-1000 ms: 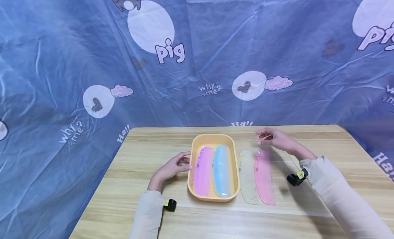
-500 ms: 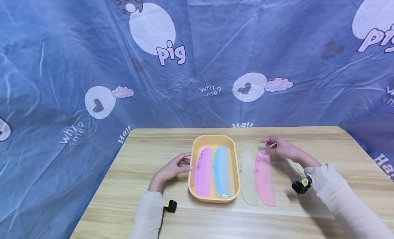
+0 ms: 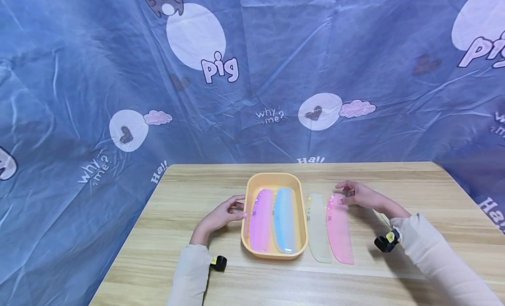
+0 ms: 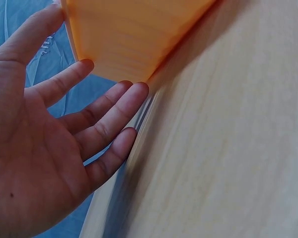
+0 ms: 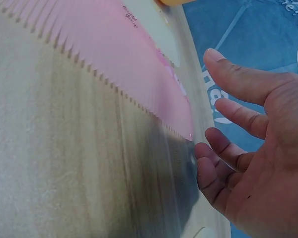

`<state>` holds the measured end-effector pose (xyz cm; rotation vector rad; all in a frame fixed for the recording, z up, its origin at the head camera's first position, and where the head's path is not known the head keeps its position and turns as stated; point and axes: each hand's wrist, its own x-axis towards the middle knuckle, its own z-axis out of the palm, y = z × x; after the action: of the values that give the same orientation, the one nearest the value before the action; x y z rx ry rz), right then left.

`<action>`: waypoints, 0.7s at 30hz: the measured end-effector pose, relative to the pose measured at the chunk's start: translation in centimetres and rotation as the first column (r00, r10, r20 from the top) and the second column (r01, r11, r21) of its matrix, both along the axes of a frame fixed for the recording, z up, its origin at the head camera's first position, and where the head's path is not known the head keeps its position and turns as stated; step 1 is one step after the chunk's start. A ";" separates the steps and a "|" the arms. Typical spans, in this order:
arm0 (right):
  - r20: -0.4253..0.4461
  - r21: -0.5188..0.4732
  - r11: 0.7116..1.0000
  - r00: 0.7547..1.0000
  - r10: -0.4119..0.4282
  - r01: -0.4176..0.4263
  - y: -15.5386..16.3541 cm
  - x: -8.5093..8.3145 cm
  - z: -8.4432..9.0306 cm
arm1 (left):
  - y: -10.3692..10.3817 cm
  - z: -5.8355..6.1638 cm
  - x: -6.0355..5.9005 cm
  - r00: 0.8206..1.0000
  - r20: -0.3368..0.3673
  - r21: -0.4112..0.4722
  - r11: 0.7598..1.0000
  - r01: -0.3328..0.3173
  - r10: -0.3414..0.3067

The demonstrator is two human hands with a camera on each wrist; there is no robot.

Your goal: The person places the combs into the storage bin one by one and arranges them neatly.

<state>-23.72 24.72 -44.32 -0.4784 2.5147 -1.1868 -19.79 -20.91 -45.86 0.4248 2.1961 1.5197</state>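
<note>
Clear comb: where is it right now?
Head view: the clear comb lies flat on the table, between the orange tray and the pink comb.

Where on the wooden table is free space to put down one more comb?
The wooden table is bare behind the orange plastic tray, left of the left hand, and along the near edge. It is crowded from the tray to the pink comb, where the right hand reaches.

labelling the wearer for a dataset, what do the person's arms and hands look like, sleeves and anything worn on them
Both arms wear long, loose sleeves in a pale cream fabric, the left sleeve and the right sleeve reaching to the wrists. Each wrist carries a small black camera unit with a yellow mark: one on the left, one on the right. The left hand and right hand are bare, with no gloves or rings visible.
</note>
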 end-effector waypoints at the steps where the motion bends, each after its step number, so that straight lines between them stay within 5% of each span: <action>1: 0.002 -0.002 1.000 1.000 0.004 -0.004 0.0 0.0 -0.1 | 0.0 0.0 0.0 1.000 0.000 -0.001 1.000 0.000 0.000; 21: -0.063 0.046 0.999 0.998 0.006 -0.003 0.2 0.2 -1.3 | 0.0 0.0 -0.1 1.000 -0.005 0.006 1.000 0.005 -0.004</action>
<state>-23.57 24.89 -45.62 -0.5176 2.5864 -1.1263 -19.84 -20.93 -45.90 0.4358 2.1939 1.5245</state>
